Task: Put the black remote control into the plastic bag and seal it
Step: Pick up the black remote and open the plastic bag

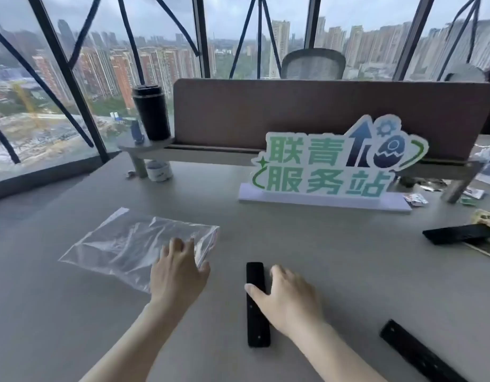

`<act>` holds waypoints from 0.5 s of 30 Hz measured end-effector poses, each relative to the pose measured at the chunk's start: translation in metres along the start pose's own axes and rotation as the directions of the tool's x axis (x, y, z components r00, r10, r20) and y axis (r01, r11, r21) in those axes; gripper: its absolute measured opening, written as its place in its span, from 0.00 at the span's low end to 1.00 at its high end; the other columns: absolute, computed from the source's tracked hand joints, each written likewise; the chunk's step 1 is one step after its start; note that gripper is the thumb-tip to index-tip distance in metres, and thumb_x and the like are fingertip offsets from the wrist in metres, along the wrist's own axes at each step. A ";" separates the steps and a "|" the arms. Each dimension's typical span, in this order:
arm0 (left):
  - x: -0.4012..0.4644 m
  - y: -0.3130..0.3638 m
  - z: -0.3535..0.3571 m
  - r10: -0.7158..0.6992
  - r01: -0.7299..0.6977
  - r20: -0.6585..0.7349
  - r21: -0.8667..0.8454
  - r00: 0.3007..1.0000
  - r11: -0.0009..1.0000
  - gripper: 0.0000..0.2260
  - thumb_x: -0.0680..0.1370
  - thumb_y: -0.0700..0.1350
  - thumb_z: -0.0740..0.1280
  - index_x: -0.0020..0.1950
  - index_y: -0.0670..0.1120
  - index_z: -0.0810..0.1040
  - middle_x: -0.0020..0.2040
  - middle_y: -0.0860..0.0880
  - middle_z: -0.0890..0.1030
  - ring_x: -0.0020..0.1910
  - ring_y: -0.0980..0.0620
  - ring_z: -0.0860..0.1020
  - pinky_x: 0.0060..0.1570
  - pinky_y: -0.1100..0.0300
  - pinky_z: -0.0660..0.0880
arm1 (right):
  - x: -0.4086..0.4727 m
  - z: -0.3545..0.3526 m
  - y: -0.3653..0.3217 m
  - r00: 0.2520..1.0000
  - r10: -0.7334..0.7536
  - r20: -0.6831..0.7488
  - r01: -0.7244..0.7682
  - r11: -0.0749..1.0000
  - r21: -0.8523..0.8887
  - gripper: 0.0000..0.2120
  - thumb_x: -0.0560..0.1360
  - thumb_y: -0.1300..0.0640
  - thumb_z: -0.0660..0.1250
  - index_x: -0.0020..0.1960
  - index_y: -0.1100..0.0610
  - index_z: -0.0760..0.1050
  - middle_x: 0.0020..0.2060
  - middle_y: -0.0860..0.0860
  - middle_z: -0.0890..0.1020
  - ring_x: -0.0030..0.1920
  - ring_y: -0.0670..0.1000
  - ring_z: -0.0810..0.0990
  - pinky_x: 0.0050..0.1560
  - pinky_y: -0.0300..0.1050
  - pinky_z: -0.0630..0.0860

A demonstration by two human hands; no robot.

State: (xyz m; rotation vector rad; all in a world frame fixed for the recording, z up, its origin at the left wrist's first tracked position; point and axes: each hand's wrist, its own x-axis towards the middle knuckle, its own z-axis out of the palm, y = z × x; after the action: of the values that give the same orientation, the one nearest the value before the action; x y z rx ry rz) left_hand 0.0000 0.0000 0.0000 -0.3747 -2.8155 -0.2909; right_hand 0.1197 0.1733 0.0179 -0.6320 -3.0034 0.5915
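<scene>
A slim black remote control (pixel 256 321) lies lengthwise on the grey table (pixel 335 244), near the front middle. My right hand (pixel 288 299) rests over its right side, thumb across its upper half, fingers curled beside it; the remote still lies flat. A clear plastic bag (pixel 133 244) lies flat and crumpled to the left, its sealing strip along the right edge. My left hand (pixel 180 271) presses down on the bag's near right corner with fingers spread.
A second black remote (pixel 420 352) lies at the front right, and a third dark device (pixel 459 233) sits far right on papers. A green-lettered sign (pixel 329 172) stands behind. A black tumbler (pixel 153 113) rests on a raised shelf at the back left.
</scene>
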 end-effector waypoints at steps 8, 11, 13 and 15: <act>-0.021 -0.028 -0.003 0.021 -0.020 0.013 -0.066 1.000 0.998 0.07 0.72 0.42 0.62 0.41 0.43 0.78 0.43 0.44 0.80 0.41 0.38 0.80 0.34 0.53 0.72 | -0.041 0.007 -0.014 0.990 0.052 0.135 -0.043 0.996 -0.072 0.16 0.70 0.39 0.64 0.44 0.52 0.69 0.51 0.52 0.83 0.53 0.57 0.81 0.45 0.48 0.71; -0.030 -0.018 -0.017 0.096 -0.105 -0.076 -0.131 0.993 0.986 0.05 0.73 0.43 0.63 0.39 0.43 0.76 0.41 0.45 0.79 0.36 0.38 0.79 0.30 0.52 0.71 | -0.050 -0.006 -0.003 0.983 0.062 0.172 -0.089 0.984 0.157 0.12 0.73 0.44 0.62 0.40 0.52 0.67 0.41 0.52 0.85 0.32 0.55 0.82 0.34 0.45 0.70; -0.037 -0.005 -0.025 0.154 -0.167 -0.102 -0.129 0.983 0.977 0.05 0.73 0.44 0.65 0.38 0.44 0.74 0.39 0.46 0.79 0.34 0.39 0.79 0.28 0.54 0.69 | -0.057 -0.023 0.009 0.985 0.042 0.167 -0.115 0.882 0.457 0.12 0.75 0.47 0.63 0.38 0.52 0.69 0.31 0.54 0.85 0.19 0.52 0.73 0.25 0.42 0.68; -0.043 0.011 -0.033 0.213 -0.231 -0.126 -0.151 0.969 0.961 0.04 0.72 0.43 0.66 0.38 0.44 0.74 0.37 0.47 0.78 0.31 0.39 0.78 0.26 0.54 0.68 | -0.060 -0.044 0.018 0.981 0.024 0.192 -0.142 0.762 0.632 0.12 0.77 0.49 0.65 0.38 0.55 0.72 0.27 0.53 0.82 0.17 0.49 0.67 0.21 0.38 0.62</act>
State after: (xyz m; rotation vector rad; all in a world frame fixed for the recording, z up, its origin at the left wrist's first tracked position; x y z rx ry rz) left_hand 0.0515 -0.0068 0.0195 -0.6850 -2.6187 -0.4800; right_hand 0.1863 0.1809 0.0558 -0.6739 -2.6163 1.6598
